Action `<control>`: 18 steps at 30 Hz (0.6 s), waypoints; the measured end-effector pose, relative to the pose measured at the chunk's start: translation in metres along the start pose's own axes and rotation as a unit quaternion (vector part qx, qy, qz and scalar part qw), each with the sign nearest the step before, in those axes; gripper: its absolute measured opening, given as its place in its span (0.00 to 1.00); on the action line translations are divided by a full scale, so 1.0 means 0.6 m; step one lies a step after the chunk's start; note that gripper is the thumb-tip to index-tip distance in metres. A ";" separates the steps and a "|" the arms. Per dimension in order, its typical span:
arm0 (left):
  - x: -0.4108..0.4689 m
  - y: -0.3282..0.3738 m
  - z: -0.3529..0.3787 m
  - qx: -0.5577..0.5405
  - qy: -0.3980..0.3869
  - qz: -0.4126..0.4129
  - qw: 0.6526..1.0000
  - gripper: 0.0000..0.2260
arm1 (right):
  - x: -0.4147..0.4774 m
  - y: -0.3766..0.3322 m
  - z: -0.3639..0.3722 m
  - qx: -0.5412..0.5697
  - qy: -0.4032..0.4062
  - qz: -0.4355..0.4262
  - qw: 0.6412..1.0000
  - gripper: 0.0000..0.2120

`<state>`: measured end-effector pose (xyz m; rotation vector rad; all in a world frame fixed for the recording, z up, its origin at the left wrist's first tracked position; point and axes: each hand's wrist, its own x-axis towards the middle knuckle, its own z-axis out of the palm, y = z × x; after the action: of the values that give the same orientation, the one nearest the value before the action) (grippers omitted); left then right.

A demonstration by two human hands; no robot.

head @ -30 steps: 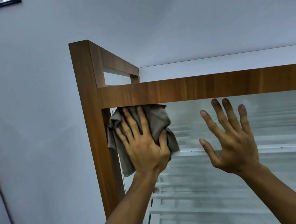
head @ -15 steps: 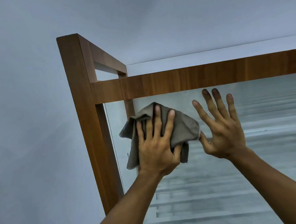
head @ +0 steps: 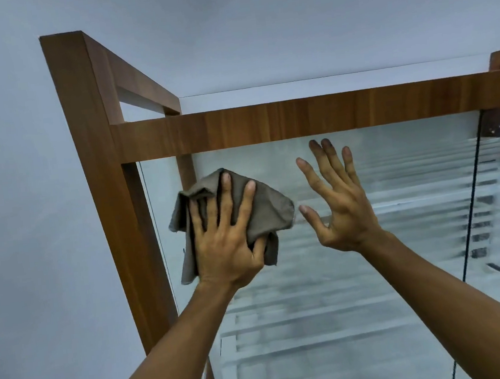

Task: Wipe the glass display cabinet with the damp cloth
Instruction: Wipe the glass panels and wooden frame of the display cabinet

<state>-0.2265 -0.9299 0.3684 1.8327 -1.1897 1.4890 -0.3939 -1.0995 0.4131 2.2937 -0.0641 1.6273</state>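
A tall display cabinet has a brown wooden frame [head: 297,119] and a front glass pane [head: 401,173]. My left hand [head: 227,247] presses a crumpled grey cloth [head: 271,210] flat against the upper left of the glass, its fingers spread and straight. The cloth's lower edge hangs past my thumb. My right hand [head: 340,207] is raised just right of the cloth, fingers spread, palm toward the glass; I cannot tell whether it touches. Its fingertips look dark with dirt.
The wooden corner post [head: 102,174] stands just left of the cloth, with a pale wall behind it. Slatted white shelves [head: 318,321] show through the glass. A dark vertical glass edge [head: 471,197] and a small hinge bracket [head: 495,125] lie to the right.
My left hand has slid the cloth from the top left corner under the rail to the right and slightly down. My right hand has stayed raised beside it.
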 end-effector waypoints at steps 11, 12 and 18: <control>0.067 0.063 -0.004 0.002 0.047 -0.285 0.957 0.39 | -0.080 0.109 -0.036 -0.115 0.012 0.053 0.992 0.37; 0.081 0.084 -0.001 0.002 0.042 -0.264 0.964 0.39 | -0.080 0.109 -0.033 -0.115 0.016 0.053 0.992 0.37; 0.084 0.078 -0.002 -0.009 0.021 -0.006 1.000 0.38 | -0.085 0.120 -0.033 -0.109 0.018 0.037 0.993 0.37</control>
<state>-0.2658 -0.9680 0.4095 1.7856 -1.1661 1.4986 -0.4460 -1.1698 0.3888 2.1203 -0.3052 1.6088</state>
